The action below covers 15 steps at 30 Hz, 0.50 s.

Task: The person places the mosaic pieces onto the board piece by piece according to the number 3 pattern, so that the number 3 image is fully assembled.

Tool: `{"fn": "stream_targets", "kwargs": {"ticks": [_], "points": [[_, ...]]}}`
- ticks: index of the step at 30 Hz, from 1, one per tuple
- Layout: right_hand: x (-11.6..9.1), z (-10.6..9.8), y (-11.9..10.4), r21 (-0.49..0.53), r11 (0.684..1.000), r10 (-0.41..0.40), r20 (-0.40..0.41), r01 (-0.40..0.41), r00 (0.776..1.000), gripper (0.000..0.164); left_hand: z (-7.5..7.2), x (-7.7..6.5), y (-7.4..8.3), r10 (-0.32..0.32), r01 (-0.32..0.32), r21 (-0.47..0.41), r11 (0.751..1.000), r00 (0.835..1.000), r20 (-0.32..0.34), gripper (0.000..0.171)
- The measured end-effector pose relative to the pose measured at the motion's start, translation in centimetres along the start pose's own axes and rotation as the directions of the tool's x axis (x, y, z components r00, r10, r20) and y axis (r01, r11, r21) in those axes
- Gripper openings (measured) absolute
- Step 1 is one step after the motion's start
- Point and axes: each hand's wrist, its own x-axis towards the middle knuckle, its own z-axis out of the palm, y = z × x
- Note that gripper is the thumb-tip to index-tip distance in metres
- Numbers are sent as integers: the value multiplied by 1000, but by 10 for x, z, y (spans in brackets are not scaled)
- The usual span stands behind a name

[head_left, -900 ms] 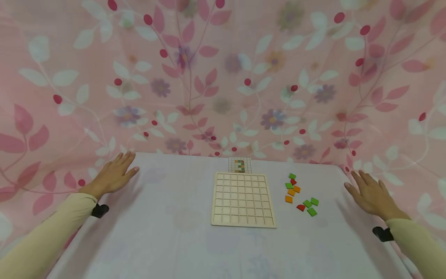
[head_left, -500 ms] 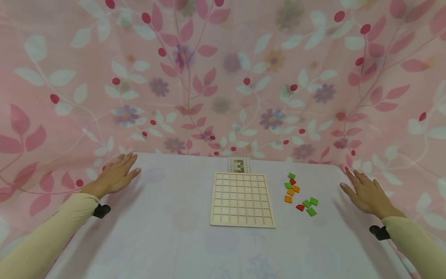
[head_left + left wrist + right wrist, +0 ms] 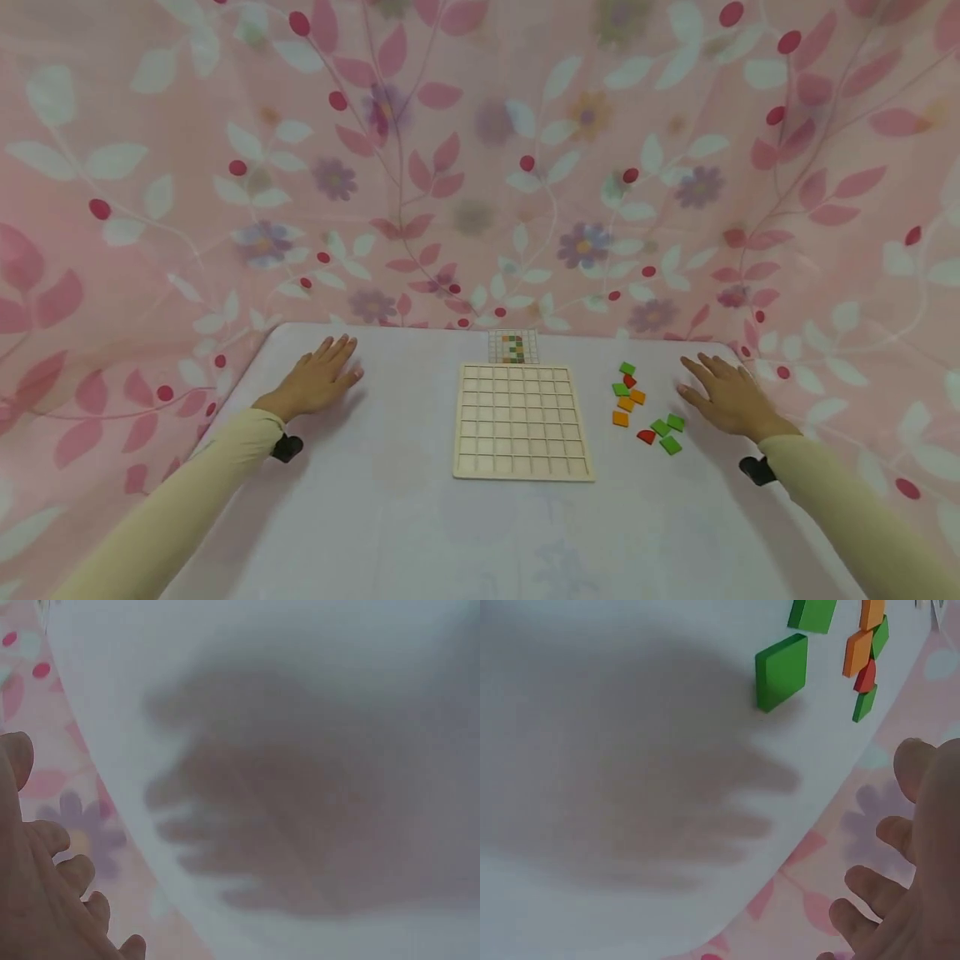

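Observation:
A pale wooden board with a square grid (image 3: 522, 423) lies in the middle of the table, its squares bare. To its right are scattered several flat pieces: green squares (image 3: 671, 446), orange squares (image 3: 620, 418) and red quarter-round pieces (image 3: 647, 437). My left hand (image 3: 317, 382) hovers palm down over the table left of the board, fingers spread, holding nothing. Over the right side, my right hand (image 3: 731, 398) hangs with its fingers stretched out, just right of the green pieces. In the right wrist view its shadow falls beside a green square (image 3: 781, 673).
Behind the board lies a small printed grid card (image 3: 513, 347) with coloured squares. A white cloth covers the table (image 3: 405, 533). A pink floral curtain (image 3: 480, 167) rises behind the table and along its sides.
Both hands have moved inward, the left one to the right and the right one to the left, towards the pieces. The board and pieces stay where they were.

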Motion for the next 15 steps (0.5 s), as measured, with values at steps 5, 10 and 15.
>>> {"fn": "stream_targets", "kwargs": {"ticks": [5, 10, 15], "points": [[24, 16, -22, -6, 996, -86, -18, 86, 996, 59, 29, 21, 23, 51, -51, -13, 999, 999, 14, 76], [43, 29, -33, -13, 986, -165, -45, 165, 985, 50, 54, 38, 53, 90, -88, -45, 995, 995, 46, 75], [56, 40, -38, 17, 991, -132, -28, 132, 991, 39, 71, 52, 78, 109, -104, -72, 992, 991, 72, 75]]}}
